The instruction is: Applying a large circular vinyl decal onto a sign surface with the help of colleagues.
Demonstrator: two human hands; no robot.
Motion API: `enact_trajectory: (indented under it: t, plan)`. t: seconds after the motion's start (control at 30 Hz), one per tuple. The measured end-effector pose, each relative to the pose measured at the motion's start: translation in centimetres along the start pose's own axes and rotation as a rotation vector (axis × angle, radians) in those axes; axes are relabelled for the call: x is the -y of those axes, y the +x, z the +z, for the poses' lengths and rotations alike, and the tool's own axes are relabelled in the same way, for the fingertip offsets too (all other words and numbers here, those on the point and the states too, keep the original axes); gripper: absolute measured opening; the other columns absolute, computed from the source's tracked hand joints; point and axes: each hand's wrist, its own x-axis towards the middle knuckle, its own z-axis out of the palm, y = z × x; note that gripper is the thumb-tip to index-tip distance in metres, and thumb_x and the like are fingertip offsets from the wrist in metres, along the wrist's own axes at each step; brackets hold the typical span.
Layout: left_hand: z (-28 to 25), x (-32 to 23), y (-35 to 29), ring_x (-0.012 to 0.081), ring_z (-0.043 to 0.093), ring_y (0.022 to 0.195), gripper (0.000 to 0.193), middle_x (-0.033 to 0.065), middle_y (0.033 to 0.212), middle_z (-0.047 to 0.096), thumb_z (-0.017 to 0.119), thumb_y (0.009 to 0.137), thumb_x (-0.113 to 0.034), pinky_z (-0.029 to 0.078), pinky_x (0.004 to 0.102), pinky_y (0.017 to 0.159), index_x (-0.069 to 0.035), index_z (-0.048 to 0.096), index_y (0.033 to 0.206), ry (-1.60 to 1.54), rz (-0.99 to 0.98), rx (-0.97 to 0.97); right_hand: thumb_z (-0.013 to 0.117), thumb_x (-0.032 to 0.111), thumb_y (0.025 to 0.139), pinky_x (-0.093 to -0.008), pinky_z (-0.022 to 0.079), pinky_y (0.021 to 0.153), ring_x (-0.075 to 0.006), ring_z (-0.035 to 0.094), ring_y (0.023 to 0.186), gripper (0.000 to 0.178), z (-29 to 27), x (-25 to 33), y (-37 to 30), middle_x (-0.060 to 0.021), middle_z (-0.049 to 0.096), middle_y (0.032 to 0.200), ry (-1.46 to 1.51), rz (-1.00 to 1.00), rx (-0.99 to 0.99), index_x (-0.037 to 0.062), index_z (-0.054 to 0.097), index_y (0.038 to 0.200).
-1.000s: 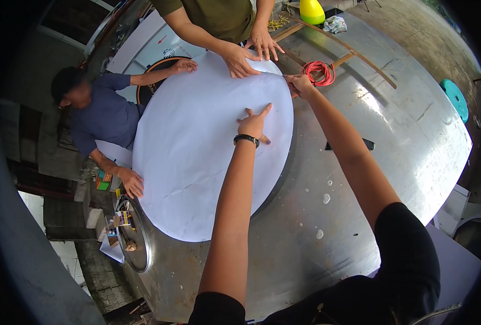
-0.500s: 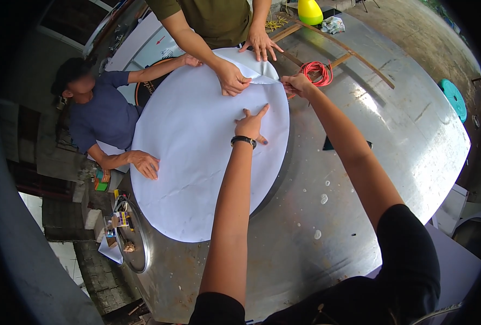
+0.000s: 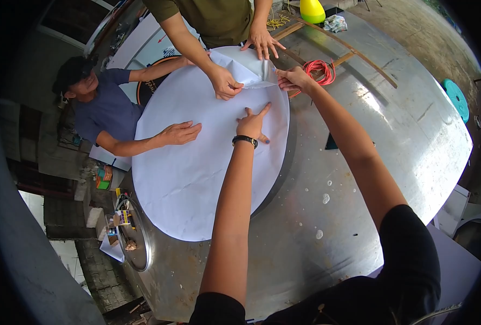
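Note:
A large round white sheet lies on the metal table. My left hand, with a dark-strapped watch at the wrist, rests on it with fingers spread. At the sheet's far right edge my right hand pinches the edge of a peeled-back flap. Across from me, a person in a green shirt grips the same flap with one hand; their other hand lies spread at the far rim. A person in a blue shirt at the left holds a hand over the sheet.
Coiled red cord sits just beyond my right hand. Behind it are a wooden frame and a yellow container. A round tray with small tools stands at the left. A small dark item is under my right forearm.
The green-shirted person's gripping hand has drawn slightly left and nearer, and the flap is folded back further. The blue-shirted person's near hand has moved right over the sheet. My hands barely moved.

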Motion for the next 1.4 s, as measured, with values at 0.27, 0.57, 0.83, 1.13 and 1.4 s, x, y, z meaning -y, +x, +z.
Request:
enact_trajectory:
  t: [0.27, 0.57, 0.83, 1.13, 1.4]
  plan:
    - [0.3, 0.3, 0.2, 0.0428, 0.040, 0.106, 0.113, 0.0261, 0.123, 0.026, 0.081, 0.040, -0.015, 0.038, 0.0422, 0.086, -0.038, 0.015, 0.129, 0.030, 0.020, -0.015, 0.074, 0.017, 0.062, -0.0209, 0.047, 0.044, -0.0118, 0.056, 0.050, 0.024, -0.6, -2.0, 0.6, -0.0062, 0.058, 0.061, -0.052, 0.005, -0.130, -0.0014, 0.059, 0.066]
    - [0.4, 0.5, 0.3, 0.0408, 0.039, 0.109, 0.109, 0.0322, 0.127, 0.019, 0.081, 0.041, -0.026, 0.028, 0.0483, 0.094, -0.038, 0.016, 0.128, 0.029, 0.027, -0.024, 0.066, 0.009, 0.069, -0.0278, 0.032, 0.032, -0.0144, 0.046, 0.038, 0.018, 0.4, -3.9, 0.8, -0.0079, 0.053, 0.053, 0.249, 0.038, -0.307, -0.0009, 0.055, 0.059]
    - [3.1, 2.0, -1.1, 0.0392, 0.037, 0.111, 0.096, 0.0256, 0.124, 0.030, 0.079, 0.046, -0.021, 0.035, 0.0406, 0.090, -0.018, 0.028, 0.127, -0.090, 0.072, -0.214, 0.065, 0.009, 0.070, -0.0278, 0.033, 0.032, -0.0136, 0.042, 0.035, 0.025, 0.7, -3.6, 0.7, -0.0060, 0.047, 0.046, 0.072, -0.042, -0.334, -0.0004, 0.050, 0.052]
    - [4.2, 1.0, -5.8, 0.0455, 0.011, 0.121, 0.087, 0.0128, 0.137, 0.012, 0.062, 0.062, -0.053, 0.019, 0.0679, 0.084, -0.014, 0.023, 0.130, -0.238, -0.255, -0.211, 0.066, 0.011, 0.069, -0.0289, 0.035, 0.032, -0.0154, 0.044, 0.035, 0.028, 0.6, -3.5, 1.2, -0.0083, 0.048, 0.047, 0.086, -0.016, -0.342, -0.0008, 0.049, 0.050]
    - [6.2, 0.8, -6.4, 0.0418, 0.009, 0.123, 0.092, 0.0147, 0.136, 0.013, 0.064, 0.057, -0.056, 0.014, 0.0680, 0.086, -0.010, 0.027, 0.127, -0.303, -0.281, -0.378, 0.066, 0.012, 0.070, -0.0297, 0.034, 0.030, -0.0166, 0.044, 0.032, 0.029, 0.5, -3.7, 1.3, -0.0084, 0.047, 0.044, 0.039, -0.030, -0.340, -0.0002, 0.050, 0.050]
